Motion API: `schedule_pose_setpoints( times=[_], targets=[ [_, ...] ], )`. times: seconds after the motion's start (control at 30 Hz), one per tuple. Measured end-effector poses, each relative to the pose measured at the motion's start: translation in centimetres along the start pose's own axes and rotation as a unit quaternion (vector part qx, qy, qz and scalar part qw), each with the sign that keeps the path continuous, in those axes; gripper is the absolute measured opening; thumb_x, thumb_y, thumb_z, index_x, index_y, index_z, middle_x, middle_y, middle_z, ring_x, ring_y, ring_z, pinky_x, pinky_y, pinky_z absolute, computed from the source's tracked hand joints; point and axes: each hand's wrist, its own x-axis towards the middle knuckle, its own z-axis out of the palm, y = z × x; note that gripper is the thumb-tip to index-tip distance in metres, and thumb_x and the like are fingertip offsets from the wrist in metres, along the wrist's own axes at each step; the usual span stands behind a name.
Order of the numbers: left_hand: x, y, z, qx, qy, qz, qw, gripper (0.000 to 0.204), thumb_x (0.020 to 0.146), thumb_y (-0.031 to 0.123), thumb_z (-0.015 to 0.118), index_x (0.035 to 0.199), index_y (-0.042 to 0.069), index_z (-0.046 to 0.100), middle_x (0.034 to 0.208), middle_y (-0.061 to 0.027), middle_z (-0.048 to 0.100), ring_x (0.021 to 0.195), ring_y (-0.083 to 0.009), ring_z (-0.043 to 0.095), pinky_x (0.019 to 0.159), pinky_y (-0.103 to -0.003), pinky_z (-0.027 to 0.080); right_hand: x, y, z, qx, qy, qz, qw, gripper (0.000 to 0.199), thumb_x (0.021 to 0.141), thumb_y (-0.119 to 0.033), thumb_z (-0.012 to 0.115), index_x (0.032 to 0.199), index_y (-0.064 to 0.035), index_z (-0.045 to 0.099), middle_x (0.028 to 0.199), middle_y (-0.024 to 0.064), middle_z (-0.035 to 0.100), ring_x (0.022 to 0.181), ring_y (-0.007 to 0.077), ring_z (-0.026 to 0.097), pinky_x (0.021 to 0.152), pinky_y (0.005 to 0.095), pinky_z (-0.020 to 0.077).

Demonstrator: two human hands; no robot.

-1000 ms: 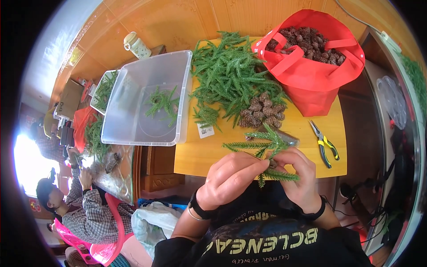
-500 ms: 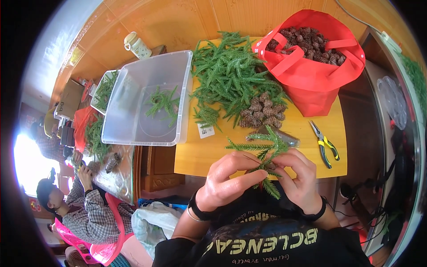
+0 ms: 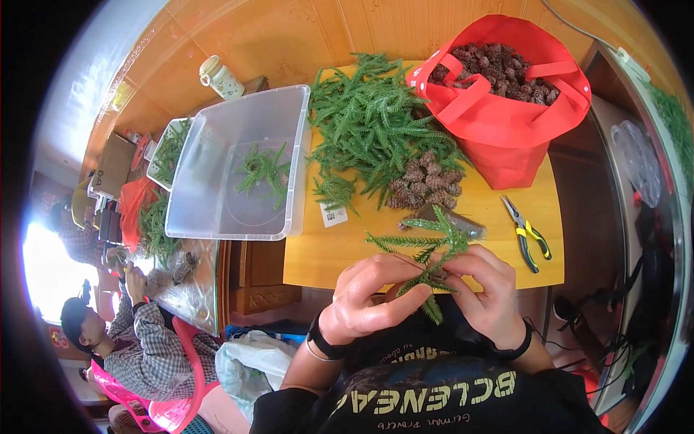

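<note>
Above the near edge of the yellow table point(image 3: 318, 253), both my hands hold an artificial pine sprig point(image 3: 434, 242) with green needled branches spreading from its middle. My left hand point(image 3: 379, 293) pinches it from the left, thumb and forefinger near the stem. From the right, the fingers of my right hand point(image 3: 484, 286) close on its centre. What sits between the fingertips is partly hidden. Just beyond lie a pile of pine cones point(image 3: 426, 181) and a small clear packet point(image 3: 463, 226). Behind them spreads a large heap of green sprigs point(image 3: 376, 123).
Pliers point(image 3: 526, 235) with yellow-black handles lie at the right. A red bag point(image 3: 513, 155) full of pine cones stands behind them. A clear plastic bin point(image 3: 300, 195) holding a few sprigs is at the left. Further left, a co-worker point(image 3: 159, 347) sits on a pink chair.
The sprig has turned slightly between my fingers, its lower tip shifting a little. Both hands keep nearly the same place. The co-worker's hands have moved slightly.
</note>
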Motion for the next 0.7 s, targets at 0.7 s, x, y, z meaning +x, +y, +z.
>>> schedule_pose_setpoints(
  times=[0.7],
  targets=[
    [-0.1, 0.2, 0.01, 0.054, -0.044, 0.009, 0.998, 0.029, 0.061, 0.0, 0.072, 0.088, 0.007, 0.064, 0.089, -0.0115, 0.06, 0.076, -0.0272, 0.063, 0.062, -0.032, 0.053, -0.54, 0.01, -0.23, 0.015, 0.001, 0.03, 0.999, 0.021, 0.068, 0.01, 0.06, 0.088, 0.0048, 0.061, 0.084, 0.0143, 0.061, 0.073, 0.0251, 0.061, 0.066, 0.029, 0.0482]
  ],
)
